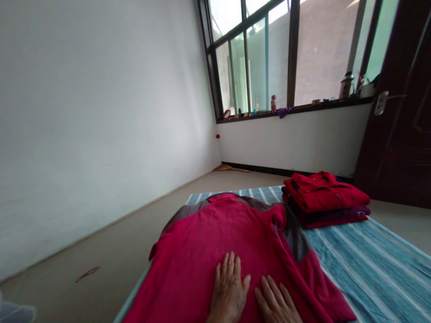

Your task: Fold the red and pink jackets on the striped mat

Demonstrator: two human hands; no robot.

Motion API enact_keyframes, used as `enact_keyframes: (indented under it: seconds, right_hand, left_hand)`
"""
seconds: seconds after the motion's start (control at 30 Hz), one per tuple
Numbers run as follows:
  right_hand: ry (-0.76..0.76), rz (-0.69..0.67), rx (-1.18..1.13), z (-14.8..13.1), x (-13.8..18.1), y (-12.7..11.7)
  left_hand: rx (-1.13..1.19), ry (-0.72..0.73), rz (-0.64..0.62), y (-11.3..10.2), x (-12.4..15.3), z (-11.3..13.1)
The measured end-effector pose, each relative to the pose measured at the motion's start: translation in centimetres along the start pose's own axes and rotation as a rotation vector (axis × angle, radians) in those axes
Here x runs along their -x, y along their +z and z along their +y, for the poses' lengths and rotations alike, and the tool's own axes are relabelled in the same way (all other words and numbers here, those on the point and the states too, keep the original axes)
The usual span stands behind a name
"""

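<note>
A red long-sleeved top (pixel 198 244) with grey shoulder panels lies spread out on a blue striped bed cover (pixel 370 264). My left hand (pixel 229 287) rests flat on its middle, fingers stretched forward. Beside it on the right, my right hand (pixel 278 303) also lies on the red cloth with its fingers extended; the lower frame edge cuts off its wrist. Neither hand grips anything. One sleeve (pixel 319 278) reaches down along the right side of the top, while the left sleeve is not clearly seen.
A stack of folded red and dark clothes (pixel 326 197) sits at the bed's far right corner. White walls stand left and ahead. A windowsill (pixel 303 109) carries bottles and small items. A dark door (pixel 397 148) is at right, and a broom (pixel 232 168) lies on the floor.
</note>
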State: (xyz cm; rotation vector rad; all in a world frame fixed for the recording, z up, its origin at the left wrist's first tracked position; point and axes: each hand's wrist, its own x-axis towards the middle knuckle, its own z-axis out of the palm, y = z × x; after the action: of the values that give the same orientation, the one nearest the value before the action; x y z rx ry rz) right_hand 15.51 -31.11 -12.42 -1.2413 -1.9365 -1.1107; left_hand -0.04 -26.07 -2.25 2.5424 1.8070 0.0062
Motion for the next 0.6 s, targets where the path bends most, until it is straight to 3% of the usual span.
enact_keyframes:
  seconds: [0.2,0.27,0.43,0.6]
  right_hand:
    - [-0.005,0.006,0.012,0.2,-0.4,-0.5]
    - [0.010,-0.022,0.003,-0.1,-0.1,-0.2]
    - [0.066,-0.099,-0.045,-1.3,1.5,0.9]
    - [0.136,-0.178,-0.002,-2.3,1.9,1.0]
  left_hand:
    - [0.064,-0.004,0.007,0.6,0.1,-0.3]
    - [0.089,0.003,-0.039,-0.3,0.0,-0.3]
    - [0.140,0.053,-0.290,-4.3,-1.8,-0.9]
    - [0.102,0.036,-0.130,-4.9,-6.1,-1.1]
